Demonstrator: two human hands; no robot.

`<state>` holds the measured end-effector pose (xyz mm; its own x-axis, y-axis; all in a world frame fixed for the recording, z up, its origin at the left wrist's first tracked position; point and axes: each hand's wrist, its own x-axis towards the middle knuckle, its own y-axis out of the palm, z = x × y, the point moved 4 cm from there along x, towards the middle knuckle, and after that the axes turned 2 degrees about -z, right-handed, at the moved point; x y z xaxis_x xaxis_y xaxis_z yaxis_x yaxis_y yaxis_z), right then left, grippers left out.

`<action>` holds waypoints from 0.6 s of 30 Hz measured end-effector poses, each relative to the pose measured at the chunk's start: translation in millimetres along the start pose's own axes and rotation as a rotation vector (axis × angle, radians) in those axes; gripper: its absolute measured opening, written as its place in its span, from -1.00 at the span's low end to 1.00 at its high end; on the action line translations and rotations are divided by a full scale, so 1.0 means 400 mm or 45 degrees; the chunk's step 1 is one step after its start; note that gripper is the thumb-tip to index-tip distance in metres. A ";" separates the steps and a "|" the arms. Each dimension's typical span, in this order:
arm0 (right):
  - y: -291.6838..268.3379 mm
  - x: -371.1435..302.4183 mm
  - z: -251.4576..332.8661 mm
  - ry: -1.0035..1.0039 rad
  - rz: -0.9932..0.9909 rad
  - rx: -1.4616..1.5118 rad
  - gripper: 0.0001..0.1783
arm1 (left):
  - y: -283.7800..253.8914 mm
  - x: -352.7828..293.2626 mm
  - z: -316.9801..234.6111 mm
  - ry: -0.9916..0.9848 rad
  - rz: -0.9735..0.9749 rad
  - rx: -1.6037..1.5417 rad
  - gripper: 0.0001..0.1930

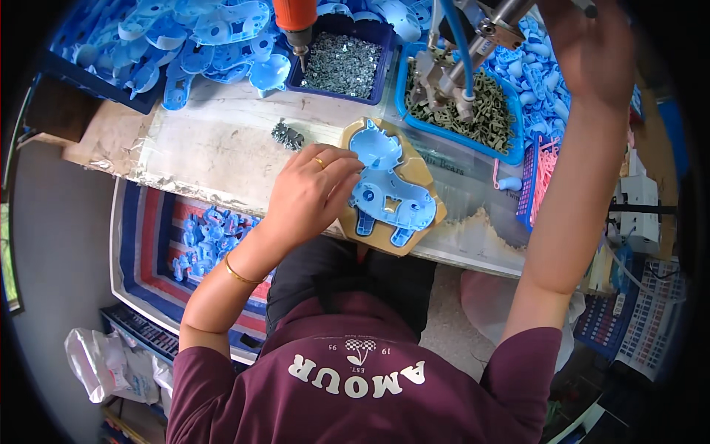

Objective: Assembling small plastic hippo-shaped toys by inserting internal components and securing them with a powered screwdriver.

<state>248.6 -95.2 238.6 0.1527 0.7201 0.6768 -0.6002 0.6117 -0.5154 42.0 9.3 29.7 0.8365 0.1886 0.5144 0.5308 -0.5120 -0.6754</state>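
Note:
A wooden fixture block [427,164] lies at the table's front edge. On it sits a light blue plastic shell [396,200] shaped like an animal, its hollow side up. My left hand [314,189] rests at the block's left side, with its fingers bent over the shell's edge and the thumb apart from them. Nothing shows in its grasp. My right hand [599,55] is raised at the far right, beside a metal clamp-like fixture [492,41]. Its fingers are blurred and partly cut off, so what they hold cannot be made out.
An orange power screwdriver [294,16] hangs above a blue tray of screws [381,81]. More screws [287,135] lie loose. A blue tray [510,154] holds olive clips. Blue shells [222,37] heap at the back left, small blue parts [536,74] at right. A purple basket [527,185] holds pink pieces.

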 end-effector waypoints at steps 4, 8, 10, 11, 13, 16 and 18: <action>0.021 -0.049 0.050 -0.052 -0.154 -0.237 -0.48 | -0.011 -0.018 0.007 0.005 -0.047 0.025 -0.88; 0.047 -0.115 0.133 -0.122 -0.367 -0.555 -0.70 | -0.016 -0.027 0.017 -0.028 -0.060 0.035 -0.89; 0.065 -0.133 0.148 -0.166 -0.480 -0.722 -0.80 | -0.015 -0.021 0.031 -0.024 -0.076 0.046 -0.90; 0.094 -0.134 0.130 -0.174 -0.482 -0.710 -0.80 | -0.020 -0.021 0.039 -0.022 -0.089 0.072 -0.90; 0.168 -0.137 0.089 -0.274 -0.362 -0.379 -0.84 | -0.029 -0.024 0.046 -0.021 -0.106 0.101 -0.90; 0.179 -0.171 0.008 0.333 -0.190 -0.098 -0.87 | -0.036 -0.028 0.053 -0.033 -0.108 0.120 -0.91; 0.182 -0.208 -0.038 0.563 -0.118 -0.062 -0.87 | -0.039 -0.036 0.057 -0.077 -0.088 0.098 -0.91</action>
<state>204.0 -105.8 136.7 0.5307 0.7260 0.4374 -0.5324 0.6871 -0.4944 24.9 33.7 20.7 0.8028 0.2725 0.5304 0.5947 -0.4302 -0.6791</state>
